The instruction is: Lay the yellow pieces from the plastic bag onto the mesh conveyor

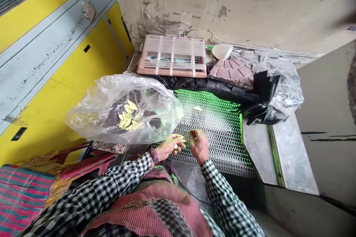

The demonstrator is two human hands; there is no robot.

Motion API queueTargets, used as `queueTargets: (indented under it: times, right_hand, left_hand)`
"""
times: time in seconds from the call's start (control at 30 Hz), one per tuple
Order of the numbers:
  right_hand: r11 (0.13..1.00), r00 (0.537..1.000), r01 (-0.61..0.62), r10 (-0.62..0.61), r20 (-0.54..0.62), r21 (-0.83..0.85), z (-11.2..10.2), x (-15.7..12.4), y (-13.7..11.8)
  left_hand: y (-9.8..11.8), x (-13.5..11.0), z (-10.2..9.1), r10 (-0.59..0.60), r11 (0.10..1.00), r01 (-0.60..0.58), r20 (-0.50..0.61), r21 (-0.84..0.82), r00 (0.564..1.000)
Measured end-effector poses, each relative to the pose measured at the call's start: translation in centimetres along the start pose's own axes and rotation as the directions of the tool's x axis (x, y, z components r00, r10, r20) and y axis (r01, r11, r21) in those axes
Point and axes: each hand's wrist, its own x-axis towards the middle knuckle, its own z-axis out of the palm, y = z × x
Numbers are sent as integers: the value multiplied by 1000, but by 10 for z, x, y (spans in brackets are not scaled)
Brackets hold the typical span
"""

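Observation:
My left hand (pixel 170 145) is curled round a few pale yellow-white pieces (pixel 178 144) just above a green-lit wire mesh surface (pixel 219 126). My right hand (pixel 198 143) is close beside it, fingers pinched on a small pale piece that I can barely make out. A clear plastic bag (pixel 122 109) lies open to the left of my hands, with several pale yellow pieces (pixel 128 116) inside. One more pale piece (pixel 197 108) rests alone on the mesh farther back.
A wooden frame (pixel 174 56) wound with white thread leans at the back wall. Beside it lie a reddish segmented block (pixel 232 72), a white bowl (pixel 221 51), black sheeting (pixel 258 96) and crumpled clear plastic (pixel 286 85). Yellow panels (pixel 69 81) stand at the left.

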Motion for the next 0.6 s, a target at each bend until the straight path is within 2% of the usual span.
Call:
queueTargets:
  times: [0.17,0.27,0.33,0.4,0.47,0.6]
  right_hand:
    - [999,999,-6,8,49,-42,6,54,-17]
    - [997,987,71,-76,142,37,3,68,-30]
    - [976,950,128,-171,262,175,1,62,-36]
    - [946,921,142,-234,312,291,0,47,-40]
    - [938,940,112,-207,271,329,0,30,-39]
    - [929,985,-8,-56,163,370,0,6,-23]
  left_hand:
    - [2,-5,-7,85,996,-85,-29,16,996]
    - [9,-8,-10,125,992,-127,-102,-6,987]
    - [12,-9,-11,163,983,-175,-177,-52,971]
    - [13,-10,-11,189,972,-215,-228,-95,955]
    - [12,-9,-9,184,970,-215,-234,-111,955]
    - [11,-6,2,129,982,-150,-165,-119,978]
